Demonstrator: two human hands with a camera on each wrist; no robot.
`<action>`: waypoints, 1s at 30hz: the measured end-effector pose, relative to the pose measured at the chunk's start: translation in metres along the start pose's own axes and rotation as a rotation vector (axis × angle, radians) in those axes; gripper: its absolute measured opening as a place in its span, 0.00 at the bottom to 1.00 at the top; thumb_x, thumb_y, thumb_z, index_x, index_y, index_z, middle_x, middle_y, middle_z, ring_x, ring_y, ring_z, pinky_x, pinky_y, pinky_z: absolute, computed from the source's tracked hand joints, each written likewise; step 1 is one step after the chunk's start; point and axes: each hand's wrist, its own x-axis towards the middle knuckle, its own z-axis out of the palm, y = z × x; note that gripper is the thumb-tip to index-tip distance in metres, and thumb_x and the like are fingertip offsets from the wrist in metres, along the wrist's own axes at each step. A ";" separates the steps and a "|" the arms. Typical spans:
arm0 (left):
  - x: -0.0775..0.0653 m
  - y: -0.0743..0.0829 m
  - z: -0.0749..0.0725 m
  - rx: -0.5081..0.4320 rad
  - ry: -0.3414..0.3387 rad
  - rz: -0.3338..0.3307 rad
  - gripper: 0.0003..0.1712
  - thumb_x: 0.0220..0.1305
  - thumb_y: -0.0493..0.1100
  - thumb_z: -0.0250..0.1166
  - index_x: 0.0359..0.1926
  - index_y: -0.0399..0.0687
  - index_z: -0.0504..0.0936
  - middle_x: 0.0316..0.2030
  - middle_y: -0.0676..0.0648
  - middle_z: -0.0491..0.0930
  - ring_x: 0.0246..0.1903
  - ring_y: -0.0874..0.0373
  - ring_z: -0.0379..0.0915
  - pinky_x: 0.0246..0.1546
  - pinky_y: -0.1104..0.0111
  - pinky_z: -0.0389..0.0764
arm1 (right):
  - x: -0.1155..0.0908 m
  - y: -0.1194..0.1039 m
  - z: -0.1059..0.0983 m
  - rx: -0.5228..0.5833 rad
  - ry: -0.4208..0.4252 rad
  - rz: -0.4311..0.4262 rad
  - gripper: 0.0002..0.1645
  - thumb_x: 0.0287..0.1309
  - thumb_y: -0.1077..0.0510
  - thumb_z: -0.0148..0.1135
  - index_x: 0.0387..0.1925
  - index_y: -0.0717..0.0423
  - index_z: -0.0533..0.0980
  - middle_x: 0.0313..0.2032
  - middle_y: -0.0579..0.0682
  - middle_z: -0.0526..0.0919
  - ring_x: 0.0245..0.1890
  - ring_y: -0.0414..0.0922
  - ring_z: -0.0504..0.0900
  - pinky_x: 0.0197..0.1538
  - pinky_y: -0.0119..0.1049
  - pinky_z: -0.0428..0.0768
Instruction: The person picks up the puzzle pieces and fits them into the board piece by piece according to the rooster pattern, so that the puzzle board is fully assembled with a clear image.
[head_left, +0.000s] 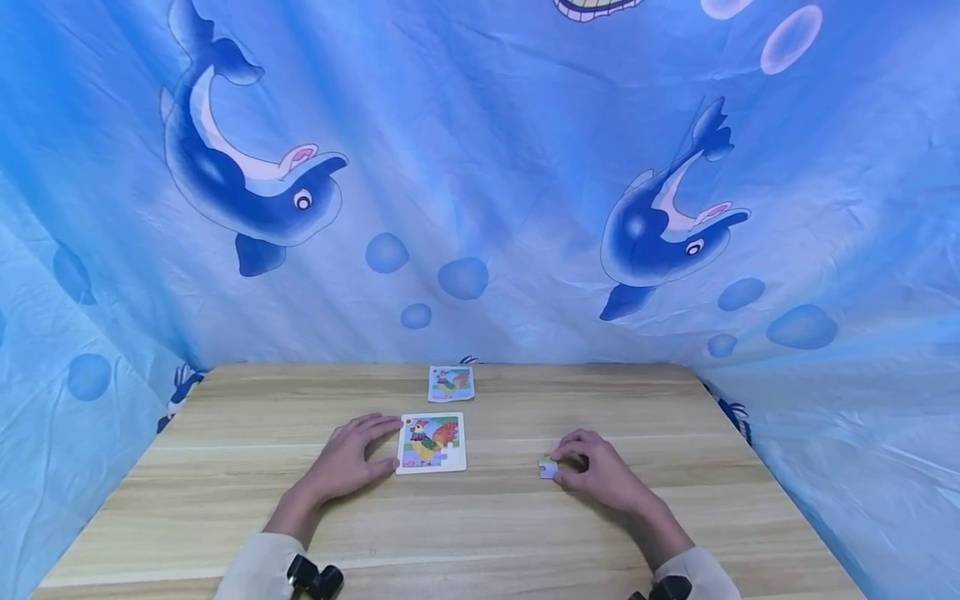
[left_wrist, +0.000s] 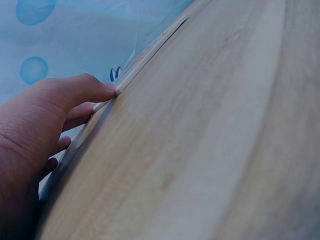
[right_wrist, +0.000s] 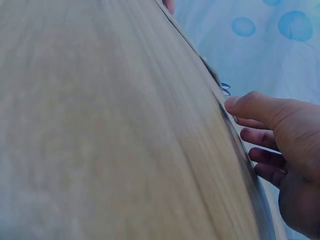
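Note:
A square jigsaw puzzle (head_left: 431, 442) of a rooster in a white frame lies flat on the table in the head view. Bare white shows at its lower right corner. My left hand (head_left: 354, 457) touches the frame's left side, forefinger near the upper corner and thumb near the lower one, both fairly straight. In the left wrist view the thumb tip (left_wrist: 107, 91) lies at the frame's edge. Farther right, my right hand (head_left: 600, 471) pinches a small purple and green puzzle piece (head_left: 548, 469) between thumb and fingers, close over the tabletop. Its thumb (right_wrist: 240, 102) hides the piece in the right wrist view.
Behind the puzzle, a picture card (head_left: 451, 383) with the same rooster lies near the far edge of the wooden table (head_left: 510, 533). A blue curtain (head_left: 510, 167) printed with dolphins and bubbles hangs behind the table and along its sides.

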 end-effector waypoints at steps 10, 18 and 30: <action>0.001 0.000 0.003 -0.002 -0.007 0.008 0.36 0.63 0.58 0.69 0.71 0.56 0.76 0.72 0.47 0.74 0.75 0.38 0.62 0.71 0.33 0.60 | 0.017 -0.019 0.013 0.071 -0.023 -0.077 0.13 0.55 0.53 0.77 0.44 0.46 0.87 0.48 0.44 0.84 0.49 0.43 0.81 0.52 0.33 0.82; -0.001 -0.003 0.000 0.015 0.003 0.004 0.36 0.62 0.56 0.70 0.70 0.55 0.77 0.72 0.46 0.74 0.74 0.37 0.63 0.70 0.32 0.61 | 0.043 -0.043 0.032 0.075 -0.009 -0.103 0.15 0.54 0.54 0.78 0.45 0.48 0.87 0.47 0.42 0.85 0.51 0.43 0.82 0.60 0.42 0.82; 0.001 -0.001 0.001 0.005 0.001 0.014 0.36 0.62 0.56 0.70 0.71 0.55 0.76 0.72 0.45 0.74 0.74 0.37 0.63 0.70 0.32 0.61 | 0.070 -0.070 0.063 0.139 -0.059 -0.072 0.18 0.55 0.53 0.77 0.47 0.53 0.86 0.48 0.44 0.84 0.52 0.44 0.81 0.61 0.44 0.80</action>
